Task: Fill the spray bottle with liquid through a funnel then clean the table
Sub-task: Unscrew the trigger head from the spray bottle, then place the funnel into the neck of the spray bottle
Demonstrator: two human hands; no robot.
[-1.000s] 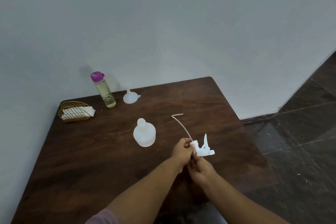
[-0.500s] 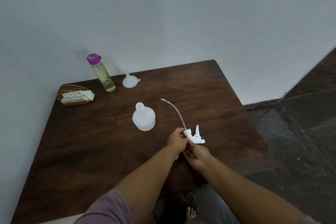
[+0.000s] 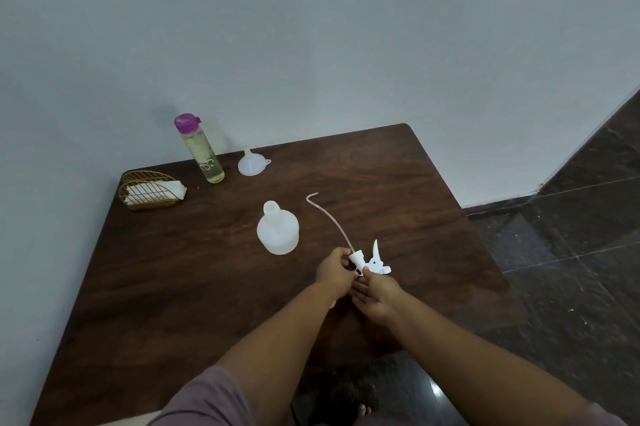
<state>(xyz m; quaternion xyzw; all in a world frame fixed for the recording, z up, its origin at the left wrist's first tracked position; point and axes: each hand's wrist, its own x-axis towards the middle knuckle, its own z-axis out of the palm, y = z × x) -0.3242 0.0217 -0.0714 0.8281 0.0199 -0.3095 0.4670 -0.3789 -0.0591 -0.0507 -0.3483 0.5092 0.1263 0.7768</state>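
Over the dark wooden table (image 3: 173,287), both hands (image 3: 356,282) pinching light white plastic sprayer head (image 3: 372,261); thin dip tube (image 3: 330,219) bendy, best gripped by collar.

Plain pale grey-white wall (image 3: 346,27) fills the upper view, unmarked. Dark brown wooden table (image 3: 173,287) with rounded corners, set against it. Floor (image 3: 581,225) to the right: dark stone tiles, thin pale joints, glossy. Light soft and even; a small bright reflection on the tiles (image 3: 437,392) near the bottom.
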